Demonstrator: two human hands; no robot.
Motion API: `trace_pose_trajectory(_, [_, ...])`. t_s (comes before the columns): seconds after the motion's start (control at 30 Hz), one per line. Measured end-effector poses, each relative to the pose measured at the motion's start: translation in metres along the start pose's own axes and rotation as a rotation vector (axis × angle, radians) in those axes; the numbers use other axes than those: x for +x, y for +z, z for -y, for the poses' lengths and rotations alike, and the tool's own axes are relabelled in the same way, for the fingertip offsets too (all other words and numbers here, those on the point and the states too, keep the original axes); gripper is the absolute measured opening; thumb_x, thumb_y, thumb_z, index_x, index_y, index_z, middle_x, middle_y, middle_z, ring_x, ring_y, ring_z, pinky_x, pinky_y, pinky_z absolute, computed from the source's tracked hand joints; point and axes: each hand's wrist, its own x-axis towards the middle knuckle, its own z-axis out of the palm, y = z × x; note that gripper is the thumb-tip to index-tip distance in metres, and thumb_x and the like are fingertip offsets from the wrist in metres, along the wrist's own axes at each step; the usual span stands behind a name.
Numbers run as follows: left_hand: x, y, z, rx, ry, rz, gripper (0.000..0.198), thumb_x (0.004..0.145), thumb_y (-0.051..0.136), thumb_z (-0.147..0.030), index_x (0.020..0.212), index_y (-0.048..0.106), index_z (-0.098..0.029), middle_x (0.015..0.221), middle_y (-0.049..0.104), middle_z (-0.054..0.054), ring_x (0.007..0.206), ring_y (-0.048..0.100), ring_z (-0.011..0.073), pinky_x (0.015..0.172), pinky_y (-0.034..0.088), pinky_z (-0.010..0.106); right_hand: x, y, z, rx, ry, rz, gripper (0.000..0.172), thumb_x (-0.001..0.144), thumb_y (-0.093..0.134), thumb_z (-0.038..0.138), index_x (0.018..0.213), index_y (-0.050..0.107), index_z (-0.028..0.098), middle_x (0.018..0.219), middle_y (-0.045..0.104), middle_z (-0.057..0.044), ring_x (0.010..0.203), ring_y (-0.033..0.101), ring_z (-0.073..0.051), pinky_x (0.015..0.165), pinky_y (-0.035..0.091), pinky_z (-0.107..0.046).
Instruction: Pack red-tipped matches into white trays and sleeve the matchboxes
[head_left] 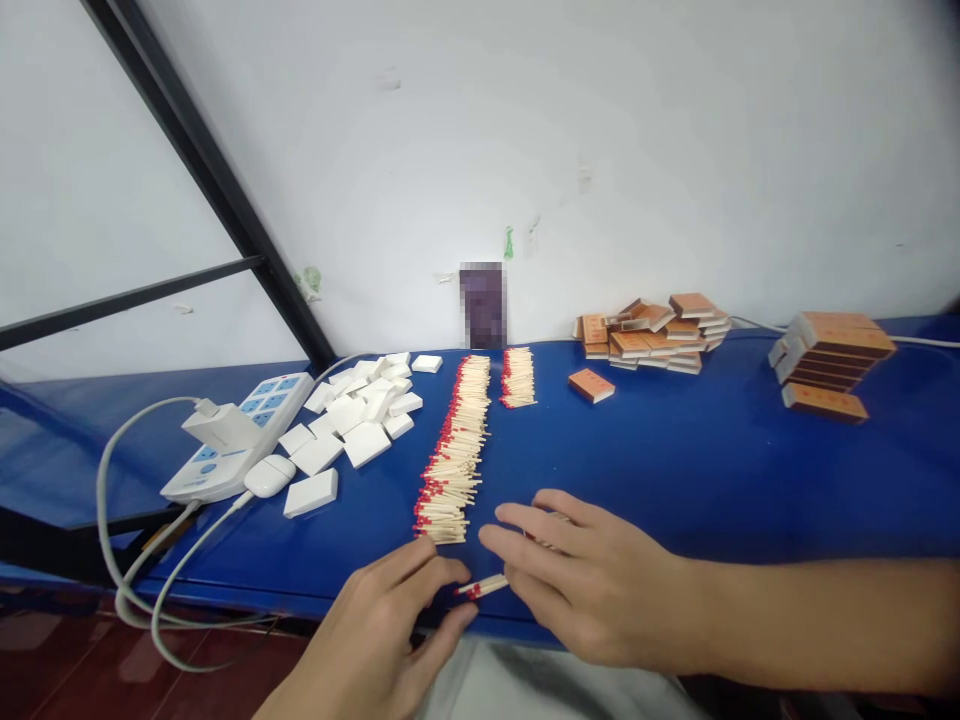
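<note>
Left hand (390,620) and right hand (592,570) meet at a small bundle of red-tipped wooden matches (490,586).
Left thumb and forefinger stand slightly parted about the red heads, right fingers curl over the plain ends; whether either pinches cannot be told. The glossy blue tabletop's (675,480) front edge runs just below; a long match row (459,450) lies just beyond, and blue surface spreads past the right forearm.

On table (720,470), long matchstick row (454,450) lies centre, short row (518,378) just right; small boxes (367,445) left, power strip (277,395) farther left; matchbox pile (656,345) right, matchbox stack (836,350) farther right.
</note>
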Motion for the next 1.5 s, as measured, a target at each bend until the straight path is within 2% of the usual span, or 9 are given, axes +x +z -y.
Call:
trace_pose_trajectory(0.1, [-0.001, 0.000, 0.002, -0.067, -0.018, -0.002, 0.011, 0.100, 0.052, -0.021, 0.099, 0.062, -0.025, 0.092, 0.066, -0.001, 0.082, 0.065, 0.0139, 0.073, 0.048, 0.024, 0.004, -0.008, -0.003, -0.025, 0.001, 0.002, 0.023, 0.095, 0.048, 0.013, 0.089, 0.070, 0.012, 0.117, 0.068, -0.012, 0.100, 0.057, -0.024, 0.091, 0.039, -0.041])
trace_pose_trajectory(0.17, [-0.001, 0.001, 0.003, -0.070, -0.034, 0.008, 0.015, 0.101, 0.050, -0.021, 0.093, 0.062, -0.024, 0.086, 0.064, -0.001, 0.076, 0.062, 0.0130, 0.069, 0.046, 0.023, 0.007, -0.017, -0.012, -0.040, 0.032, 0.058, 0.026, 0.096, 0.044, 0.010, 0.085, 0.068, 0.013, 0.105, 0.069, -0.011, 0.085, 0.055, -0.021, 0.085, 0.037, -0.040])
trace_pose_trajectory(0.27, [0.000, 0.002, 0.004, -0.031, -0.074, 0.044, 0.018, 0.101, 0.048, -0.025, 0.087, 0.060, -0.022, 0.077, 0.060, -0.002, 0.068, 0.057, 0.0129, 0.064, 0.043, 0.024, 0.010, -0.032, -0.034, 0.021, 0.051, 0.225, 0.028, 0.095, 0.043, 0.007, 0.074, 0.058, 0.017, 0.069, 0.057, -0.002, 0.063, 0.043, -0.017, 0.074, 0.031, -0.037])
trace_pose_trajectory(0.4, [0.000, 0.004, 0.004, -0.008, -0.090, 0.069, 0.018, 0.102, 0.046, -0.027, 0.090, 0.059, -0.023, 0.073, 0.056, -0.003, 0.064, 0.053, 0.0131, 0.061, 0.040, 0.025, 0.013, -0.051, -0.064, 0.098, 0.113, 0.475, 0.028, 0.099, 0.041, 0.013, 0.074, 0.050, 0.019, 0.061, 0.050, 0.003, 0.053, 0.032, -0.013, 0.072, 0.027, -0.035])
trace_pose_trajectory(0.5, [0.000, 0.003, 0.003, -0.017, -0.097, 0.083, 0.019, 0.102, 0.045, -0.027, 0.089, 0.059, -0.022, 0.075, 0.057, -0.002, 0.066, 0.054, 0.0132, 0.062, 0.040, 0.025, 0.014, -0.057, -0.072, 0.186, 0.141, 0.628, 0.025, 0.098, 0.047, 0.019, 0.073, 0.049, 0.020, 0.059, 0.051, 0.002, 0.054, 0.038, -0.015, 0.065, 0.026, -0.033])
trace_pose_trajectory(0.67, [0.002, 0.001, -0.001, -0.015, -0.093, 0.076, 0.016, 0.100, 0.047, -0.024, 0.088, 0.058, -0.022, 0.074, 0.057, -0.002, 0.065, 0.054, 0.0128, 0.060, 0.039, 0.024, 0.013, -0.057, -0.064, 0.269, 0.133, 0.757, 0.016, 0.092, 0.057, 0.020, 0.077, 0.053, 0.020, 0.064, 0.058, 0.000, 0.060, 0.047, -0.018, 0.057, 0.021, -0.032])
trace_pose_trajectory(0.9, [0.005, 0.004, -0.008, 0.051, -0.087, 0.023, 0.010, 0.096, 0.059, -0.032, 0.098, 0.062, -0.023, 0.066, 0.055, -0.004, 0.058, 0.053, 0.0132, 0.055, 0.036, 0.023, 0.014, -0.054, -0.058, 0.372, 0.229, 0.832, 0.014, 0.092, 0.054, 0.020, 0.079, 0.057, 0.019, 0.071, 0.063, -0.002, 0.063, 0.056, -0.018, 0.056, 0.025, -0.030])
trace_pose_trajectory(1.1, [0.007, 0.004, -0.011, -0.009, -0.140, 0.050, 0.016, 0.099, 0.052, -0.032, 0.091, 0.065, -0.025, 0.062, 0.053, -0.005, 0.056, 0.052, 0.0125, 0.052, 0.033, 0.023, 0.020, -0.057, -0.060, 0.497, 0.293, 0.888, 0.018, 0.094, 0.050, 0.021, 0.078, 0.058, 0.019, 0.074, 0.064, -0.003, 0.068, 0.059, -0.018, 0.059, 0.031, -0.029])
trace_pose_trajectory(1.5, [0.009, 0.005, -0.013, -0.005, -0.085, 0.110, 0.018, 0.104, 0.038, -0.026, 0.095, 0.054, -0.023, 0.078, 0.069, -0.001, 0.070, 0.068, 0.0171, 0.064, 0.046, 0.024, 0.014, -0.064, -0.070, 0.501, 0.378, 0.878, 0.016, 0.096, 0.049, 0.027, 0.084, 0.057, 0.020, 0.076, 0.060, -0.002, 0.069, 0.057, -0.018, 0.059, 0.033, -0.030])
